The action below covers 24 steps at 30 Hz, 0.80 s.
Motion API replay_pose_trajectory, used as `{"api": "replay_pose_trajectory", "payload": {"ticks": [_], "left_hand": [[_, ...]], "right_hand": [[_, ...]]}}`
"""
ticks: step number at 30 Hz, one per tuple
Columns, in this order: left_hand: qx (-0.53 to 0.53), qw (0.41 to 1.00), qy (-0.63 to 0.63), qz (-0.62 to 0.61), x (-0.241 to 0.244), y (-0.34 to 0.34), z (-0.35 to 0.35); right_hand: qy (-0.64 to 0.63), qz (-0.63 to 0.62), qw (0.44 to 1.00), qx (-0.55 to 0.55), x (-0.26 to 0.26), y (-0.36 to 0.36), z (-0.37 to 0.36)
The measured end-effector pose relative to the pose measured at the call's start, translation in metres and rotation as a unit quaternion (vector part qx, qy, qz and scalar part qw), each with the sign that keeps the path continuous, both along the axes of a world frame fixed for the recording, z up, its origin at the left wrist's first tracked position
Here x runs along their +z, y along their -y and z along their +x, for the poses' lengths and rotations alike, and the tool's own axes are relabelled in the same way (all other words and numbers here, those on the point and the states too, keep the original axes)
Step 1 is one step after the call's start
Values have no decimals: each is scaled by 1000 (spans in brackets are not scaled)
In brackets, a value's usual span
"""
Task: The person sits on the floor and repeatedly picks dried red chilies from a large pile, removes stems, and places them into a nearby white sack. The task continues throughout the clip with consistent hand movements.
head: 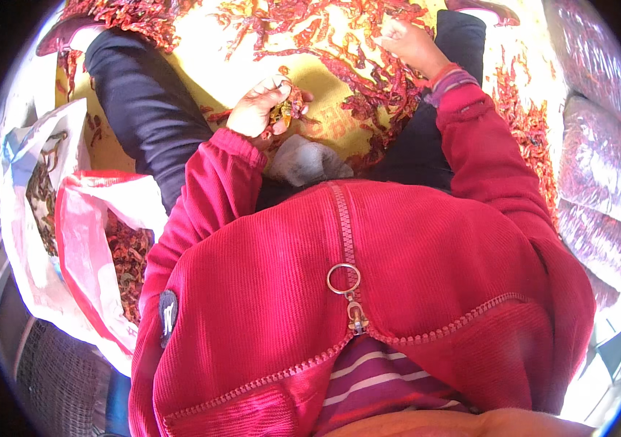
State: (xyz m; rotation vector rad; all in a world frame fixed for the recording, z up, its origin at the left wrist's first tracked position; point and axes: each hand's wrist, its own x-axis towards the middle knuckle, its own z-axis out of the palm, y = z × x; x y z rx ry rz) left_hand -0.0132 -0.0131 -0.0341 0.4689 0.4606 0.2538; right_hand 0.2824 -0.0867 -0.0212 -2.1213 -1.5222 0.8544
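Note:
My left hand (258,106) is closed around several dried chili peppers (287,112), some red and some yellowish, above the yellow sheet (179,87) between my legs. Farther forward and to the right, my right hand (411,46) is over the spread of dried red chilies (392,93), its fingers curled; glare washes out the fingertips, so whether they pinch anything cannot be told. Below my left hand, a grey cloth-like thing (310,161) lies close to my jacket. More red chilies (130,22) are heaped at the upper left.
At the left stand an open bag with a red rim (78,218) holding red chilies and a white bag (18,262) with darker dried pieces. Clear plastic packs of chilies (600,158) are stacked at the right. My outstretched legs (146,98) flank the sheet.

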Motion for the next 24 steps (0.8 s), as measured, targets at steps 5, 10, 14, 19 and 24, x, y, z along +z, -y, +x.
{"api": "replay_pose_trajectory", "payload": {"ticks": [5,10,14,19,24], "left_hand": [[-22,999,-42,16,4,3,-3],[-74,993,-89,-14,13,12,0],[-135,985,-103,38,12,18,8],[-118,990,-60,48,-9,18,-3],[-87,989,-117,31,13,19,-8]], "right_hand": [[-126,6,990,-63,31,22,-27],[-194,3,980,47,41,23,-109],[-204,29,977,62,27,29,-141],[-146,21,987,58,19,42,-113],[282,-228,926,104,28,83,-63]]}}
